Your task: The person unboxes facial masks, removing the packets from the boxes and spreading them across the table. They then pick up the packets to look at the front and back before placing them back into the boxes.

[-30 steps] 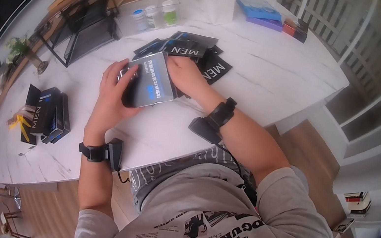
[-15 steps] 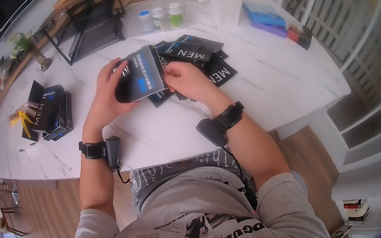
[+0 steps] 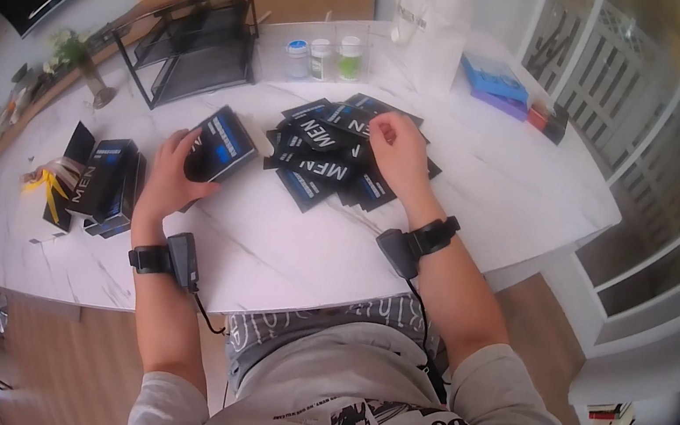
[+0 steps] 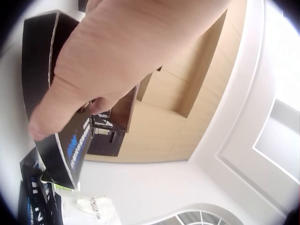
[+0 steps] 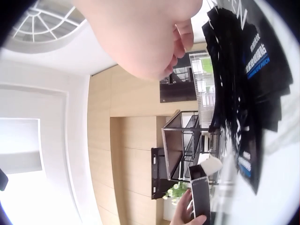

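In the head view, the box (image 3: 224, 145) was black with blue and white print on its face, tilted, to the left of a spread pile of flat black packets (image 3: 313, 159) lettered "MEN" in white. The packets overlapped at many angles on the pale veined table (image 3: 289, 253). More black cartons (image 3: 105, 180) stood left of the person's left hand (image 3: 170, 178), which gripped the box between its thumb and spread fingers. The right hand (image 3: 401, 153) was over the far right part of the pile, its fingers curled in.

In the left wrist view, the box showed dark faces, pale worn edges and a line of blue and white print; the thumb lay across its near side, with most of the other fingers hidden.

In the right wrist view, the packets lay layered at the right, beside curled fingers with nothing seen in them. The left hand clasped the box farther off, its end showing a dark opening.
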Motion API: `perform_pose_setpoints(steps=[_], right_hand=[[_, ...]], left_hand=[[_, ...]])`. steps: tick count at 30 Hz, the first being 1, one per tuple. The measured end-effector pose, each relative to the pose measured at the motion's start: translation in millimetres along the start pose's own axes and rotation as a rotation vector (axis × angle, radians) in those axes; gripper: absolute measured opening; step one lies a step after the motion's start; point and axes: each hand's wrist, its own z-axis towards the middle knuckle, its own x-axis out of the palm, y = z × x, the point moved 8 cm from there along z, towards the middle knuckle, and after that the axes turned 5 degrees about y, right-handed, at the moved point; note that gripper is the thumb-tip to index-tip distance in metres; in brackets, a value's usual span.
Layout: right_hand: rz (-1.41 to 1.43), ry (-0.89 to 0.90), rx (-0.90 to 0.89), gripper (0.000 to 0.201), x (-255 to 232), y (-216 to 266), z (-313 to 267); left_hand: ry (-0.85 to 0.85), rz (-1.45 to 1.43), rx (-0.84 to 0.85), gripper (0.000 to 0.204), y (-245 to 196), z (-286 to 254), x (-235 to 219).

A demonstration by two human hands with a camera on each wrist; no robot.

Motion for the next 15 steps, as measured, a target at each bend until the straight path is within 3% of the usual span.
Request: perform_pose_setpoints(steps=[3,7,10,14,15], right_hand=[[-0.215,0.061,-0.142,0.024,11.7,10.8,-4.1],[-0.390,0.218,-0.199,0.043,35.2,14.9,-0.8],[-0.549,0.334,-0.172,0.057,49.8,14.7,5.0],[-0.681,0.497,-0.064,0.058,61.8,12.7,16.4],[-0.677,0.523,-0.035,0.054,63.5,8.3,19.7]], left_hand=[[0.136,0.059,-0.152,0.096,52.3,-6.4,20.0],[0.230,0.070,-0.258,0.095,52.6,-12.1,18.0],[0.213,0.138,-0.334,0.097,37.1,-15.9,9.4],[-0.009,0.108,-0.221,0.088,20.1,-9.8,3.7],[-0.061,0.115,-0.168,0.077,12.9,-10.1,2.8]])
